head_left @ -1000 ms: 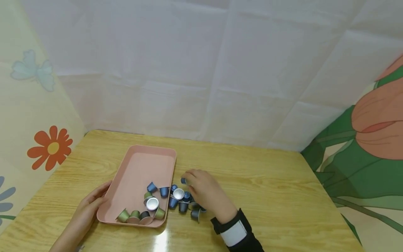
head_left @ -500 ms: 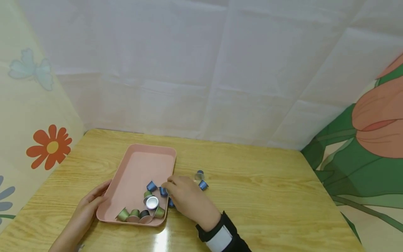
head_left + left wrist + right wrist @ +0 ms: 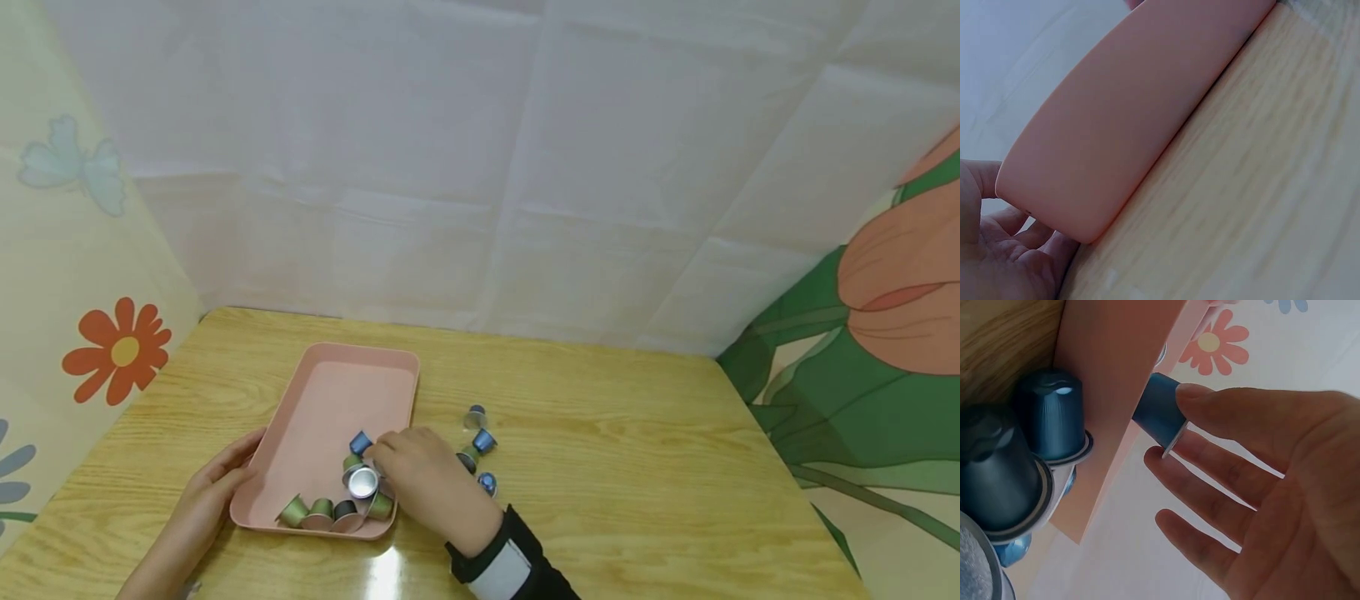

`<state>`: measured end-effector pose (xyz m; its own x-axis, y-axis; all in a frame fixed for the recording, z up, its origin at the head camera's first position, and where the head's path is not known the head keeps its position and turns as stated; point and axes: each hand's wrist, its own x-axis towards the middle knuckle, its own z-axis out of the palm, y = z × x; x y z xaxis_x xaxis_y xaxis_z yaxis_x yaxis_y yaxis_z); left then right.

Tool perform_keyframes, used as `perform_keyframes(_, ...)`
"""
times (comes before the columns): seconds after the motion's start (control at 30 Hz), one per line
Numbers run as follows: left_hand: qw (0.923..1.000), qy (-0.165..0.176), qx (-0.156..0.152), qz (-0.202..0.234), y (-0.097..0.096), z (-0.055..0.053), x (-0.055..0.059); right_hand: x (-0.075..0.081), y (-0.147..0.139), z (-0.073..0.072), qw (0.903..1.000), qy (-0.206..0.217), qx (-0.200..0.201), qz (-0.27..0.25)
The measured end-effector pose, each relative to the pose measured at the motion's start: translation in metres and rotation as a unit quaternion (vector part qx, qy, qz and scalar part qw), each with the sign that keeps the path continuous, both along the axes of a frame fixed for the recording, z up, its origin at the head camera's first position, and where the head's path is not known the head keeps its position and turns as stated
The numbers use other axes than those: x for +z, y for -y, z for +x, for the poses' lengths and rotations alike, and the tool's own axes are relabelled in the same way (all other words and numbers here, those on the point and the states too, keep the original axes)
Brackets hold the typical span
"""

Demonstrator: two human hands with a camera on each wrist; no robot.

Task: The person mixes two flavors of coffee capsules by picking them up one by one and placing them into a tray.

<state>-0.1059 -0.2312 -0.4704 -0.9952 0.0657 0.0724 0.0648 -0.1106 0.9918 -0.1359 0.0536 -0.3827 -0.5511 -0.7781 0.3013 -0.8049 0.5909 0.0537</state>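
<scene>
My left hand (image 3: 213,482) holds the left side of the pink tray (image 3: 358,387), and the left wrist view shows fingers round its end wall (image 3: 1116,125). At the tray's right side is my right hand (image 3: 438,483), fingers over the rim. In the right wrist view its thumb and fingers pinch a blue coffee capsule (image 3: 1159,412), partly hidden behind the tray wall. In the tray lie green capsules (image 3: 292,511), another blue capsule (image 3: 360,442), a dark one (image 3: 345,510) and one showing its silver lid (image 3: 363,482).
Right of the tray, several capsules lie on the wooden table (image 3: 637,467), including a blue one (image 3: 484,441) and a green one (image 3: 468,457). Close outside the tray wall are more blue capsules (image 3: 1054,419). A white sheet (image 3: 450,167) hangs behind.
My right hand has moved left from the loose capsules to over the tray's right rim, uncovering capsules on the table. My left hand and the tray stay put.
</scene>
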Motion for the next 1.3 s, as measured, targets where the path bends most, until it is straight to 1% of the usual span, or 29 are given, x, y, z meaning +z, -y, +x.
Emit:
perform_keyframes(0.13, 1.0, 0.007, 0.001, -0.005, -0.0004, -0.0005, 0.0004, -0.0024, 0.0014, 0.0015, 1.0, -0.004, 0.005, 0.003)
perform_keyframes(0.33, 1.0, 0.004, 0.001, -0.004, 0.0, 0.0004, -0.0002, -0.0039, 0.0017, 0.0029, 0.9998, -0.016, 0.008, 0.005)
perform_keyframes(0.43, 0.9999, 0.01, 0.004, -0.007, -0.0004, 0.0014, -0.0005, -0.0036, 0.0013, 0.0034, 0.9999, -0.012, 0.008, 0.003)
perform_keyframes(0.6, 0.9999, 0.014, 0.008, -0.004, -0.0006, 0.0001, -0.0012, -0.0048, 0.0013, 0.0043, 0.9999, -0.009, 0.009, 0.001)
perform_keyframes(0.87, 0.9999, 0.005, -0.001, 0.01, 0.0003, -0.0014, -0.0026, -0.0077, 0.0014, 0.0042, 0.9997, -0.016, 0.015, -0.011)
perform_keyframes(0.93, 0.9999, 0.006, -0.001, 0.012, 0.0008, -0.0015, -0.0029, -0.0074, 0.0016, 0.0041, 0.9997, -0.015, 0.016, -0.014)
perform_keyframes(1.13, 0.9998, 0.017, 0.006, -0.003, 0.0005, -0.0012, -0.0024, -0.005, 0.001, 0.0048, 0.9998, -0.005, 0.014, -0.013)
perform_keyframes(1.3, 0.9999, 0.011, 0.003, 0.0, 0.0001, -0.0007, -0.0021, -0.0018, -0.001, 0.0076, 0.9999, -0.008, 0.011, -0.006)
